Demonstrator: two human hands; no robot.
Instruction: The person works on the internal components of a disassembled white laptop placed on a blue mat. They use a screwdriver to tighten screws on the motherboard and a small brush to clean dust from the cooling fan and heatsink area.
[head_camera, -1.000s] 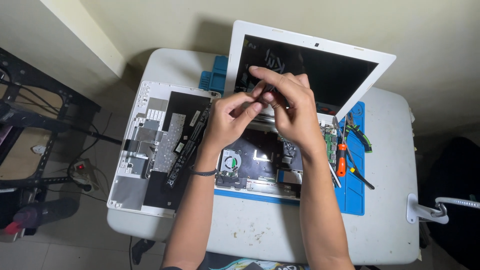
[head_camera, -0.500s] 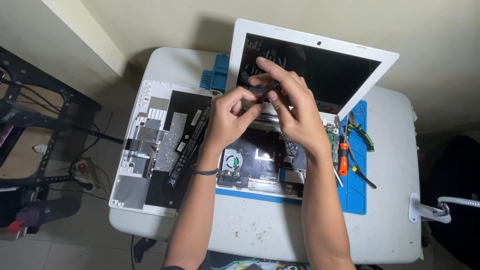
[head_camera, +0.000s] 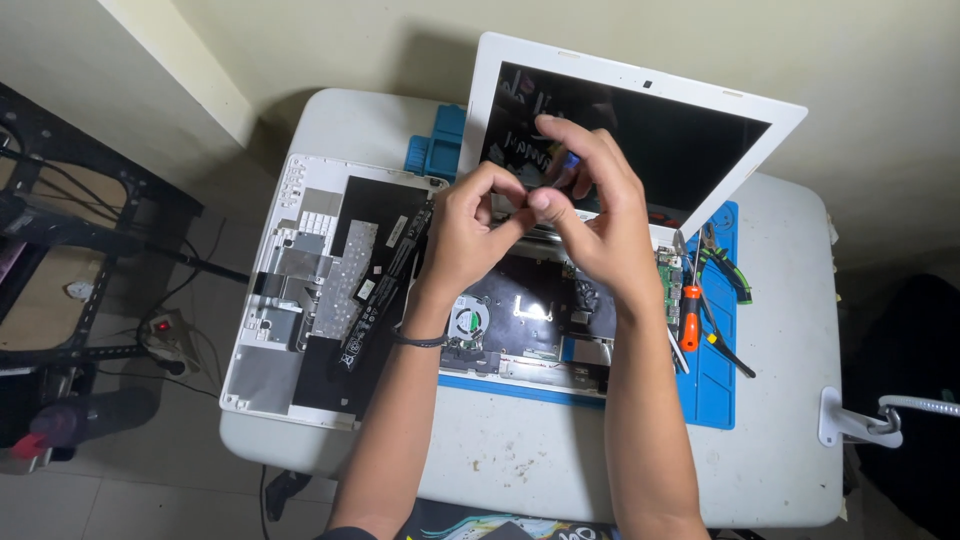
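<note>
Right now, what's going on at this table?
A person has a white laptop opened up on a blue mat, its insides exposed with the fan showing. Both hands, left hand and right hand, meet above the hinge area, fingers pinching something too small to identify. The removed bottom cover lies to the left; an orange-handled screwdriver rests on the right.

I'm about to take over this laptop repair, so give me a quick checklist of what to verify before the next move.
1. Both hands, left and right, at the hinge: ok.
2. What the fingertips pinch: cannot tell.
3. Screen upright: ok.
4. Fan uncovered: ok.
5. Screwdriver within reach on the mat: ok.
6. Removed cover lying beside the laptop: ok.
</note>
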